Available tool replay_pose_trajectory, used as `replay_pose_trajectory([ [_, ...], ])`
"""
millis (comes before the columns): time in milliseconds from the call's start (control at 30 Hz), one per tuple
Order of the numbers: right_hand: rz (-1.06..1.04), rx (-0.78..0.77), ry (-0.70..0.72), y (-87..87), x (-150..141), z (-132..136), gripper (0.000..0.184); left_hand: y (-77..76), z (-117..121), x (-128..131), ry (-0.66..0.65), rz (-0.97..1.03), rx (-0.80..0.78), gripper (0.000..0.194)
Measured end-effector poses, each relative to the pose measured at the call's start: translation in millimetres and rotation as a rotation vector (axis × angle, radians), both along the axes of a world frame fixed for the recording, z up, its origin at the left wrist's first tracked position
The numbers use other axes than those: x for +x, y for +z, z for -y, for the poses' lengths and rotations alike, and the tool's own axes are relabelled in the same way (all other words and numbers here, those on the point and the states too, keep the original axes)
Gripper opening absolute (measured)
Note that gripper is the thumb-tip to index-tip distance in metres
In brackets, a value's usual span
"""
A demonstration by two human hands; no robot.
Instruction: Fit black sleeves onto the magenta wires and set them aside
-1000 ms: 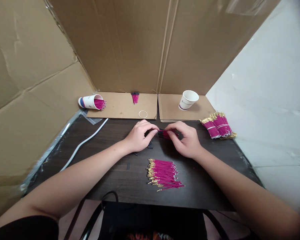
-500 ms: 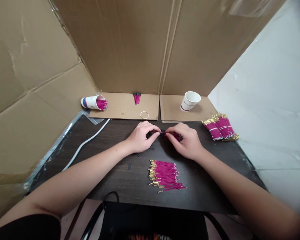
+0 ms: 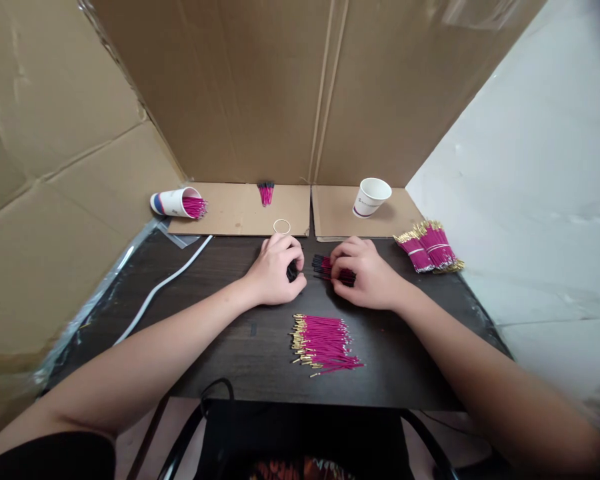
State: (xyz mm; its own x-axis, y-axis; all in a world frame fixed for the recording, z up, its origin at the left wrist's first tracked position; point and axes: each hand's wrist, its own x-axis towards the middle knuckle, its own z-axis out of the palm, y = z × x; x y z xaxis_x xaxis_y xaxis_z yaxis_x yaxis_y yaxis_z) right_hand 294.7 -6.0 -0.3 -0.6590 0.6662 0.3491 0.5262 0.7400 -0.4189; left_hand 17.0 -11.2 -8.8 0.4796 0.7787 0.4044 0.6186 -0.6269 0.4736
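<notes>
My left hand rests on the table with curled fingers. Small black sleeves show in the gap between its thumb and fingers; what the fingertips pinch, if anything, is hidden. To its right, my right hand curls over a small pile of magenta wires with black ends. Its fingertips close around some of those wires, and the hand covers part of the pile. Nearer the table's front edge lies a row of magenta wires with gold tips, touched by neither hand.
A tipped paper cup with magenta wires lies on the left cardboard strip. Near it are a black-ended bunch and a rubber band. An upright cup stands right, above banded wire bundles. A white cable crosses the left side.
My hands have moved apart; the wire stretched between their fingertips is no longer there. The right hand now sits over the black-ended wires, the left over the black sleeves. The view has shifted slightly.
</notes>
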Motion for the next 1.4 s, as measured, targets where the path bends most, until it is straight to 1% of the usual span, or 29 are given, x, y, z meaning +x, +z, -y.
replay_pose_trajectory([
  [133,0.036,0.0,-0.034,1.7,-0.5,2.0,0.007,4.3,1.4,-2.5,-0.052,-0.04,-0.026,0.017],
  [267,0.037,0.003,-0.066,-0.2,-0.4,1.0,0.007,7.0,1.9,-3.9,-0.113,-0.088,-0.057,0.019],
  [367,0.028,-0.002,-0.076,-1.0,-0.6,0.8,0.007,8.5,2.0,-4.2,-0.126,-0.118,-0.067,0.021],
  [467,0.02,0.005,-0.071,4.2,-3.2,4.6,0.008,11.3,2.1,-5.3,-0.149,-0.132,-0.082,0.024],
  [533,-0.009,-0.018,-0.024,11.9,-6.6,10.7,0.009,13.5,2.0,-6.6,-0.187,-0.138,-0.094,0.027],
  [567,-0.034,-0.058,0.028,16.6,-8.6,14.8,0.009,14.4,1.9,-7.1,-0.208,-0.142,-0.098,0.028],
  [667,-0.01,-0.303,0.215,29.6,-14.7,29.2,0.012,14.9,1.8,-7.8,-0.244,-0.149,-0.103,0.027],
  [700,0.026,-0.372,0.261,32.5,-16.6,33.7,0.014,14.2,1.7,-7.7,-0.245,-0.147,-0.1,0.025],
  [733,0.056,-0.404,0.287,34.4,-18.1,37.7,0.015,13.2,1.6,-7.4,-0.239,-0.14,-0.093,0.022],
  [800,0.105,-0.427,0.313,35.4,-20.6,43.1,0.017,10.3,1.3,-6.5,-0.216,-0.125,-0.07,0.017],
  [967,0.137,-0.42,0.334,29.8,-23.1,43.5,0.016,3.2,0.0,-4.2,-0.155,-0.096,-0.036,0.011],
  [1167,0.134,-0.362,0.314,26.1,-22.9,39.1,0.017,-3.1,-2.8,-2.5,-0.082,-0.058,-0.008,0.008],
  [1300,0.122,-0.363,0.32,27.2,-23.0,39.7,0.016,-3.0,-2.5,-1.9,-0.051,-0.056,-0.005,0.009],
  [1400,0.078,-0.386,0.3,29.1,-22.6,40.3,0.013,-1.0,-1.0,-2.2,-0.056,-0.053,0.004,0.011],
])
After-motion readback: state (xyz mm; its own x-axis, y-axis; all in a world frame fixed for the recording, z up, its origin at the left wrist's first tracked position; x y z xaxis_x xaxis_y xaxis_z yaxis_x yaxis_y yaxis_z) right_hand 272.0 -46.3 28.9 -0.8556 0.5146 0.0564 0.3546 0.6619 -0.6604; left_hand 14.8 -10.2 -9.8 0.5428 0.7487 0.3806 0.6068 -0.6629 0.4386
